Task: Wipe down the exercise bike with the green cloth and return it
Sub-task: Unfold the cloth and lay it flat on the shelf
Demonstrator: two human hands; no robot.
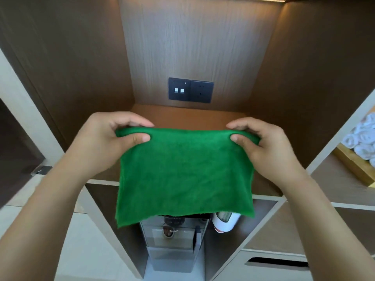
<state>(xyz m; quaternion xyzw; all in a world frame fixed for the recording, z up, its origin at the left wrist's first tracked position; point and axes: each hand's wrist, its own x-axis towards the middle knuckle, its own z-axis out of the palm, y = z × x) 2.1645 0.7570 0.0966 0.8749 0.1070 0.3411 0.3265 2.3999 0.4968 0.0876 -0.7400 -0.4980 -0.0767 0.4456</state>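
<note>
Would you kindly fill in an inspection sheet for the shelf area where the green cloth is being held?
Surface: wooden shelf in a lit alcove, bare where visible.
Job's things: green cloth hangs spread in front of the shelf; exercise bike not seen.
Clutter: white container and a clear organiser in the compartment below.
Grippers: left hand and right hand each pinch a top corner of the cloth.
Cables: nothing seen.
Surroundings: dark socket panel on the back wall; rolled white towels in a tray at right.
</note>
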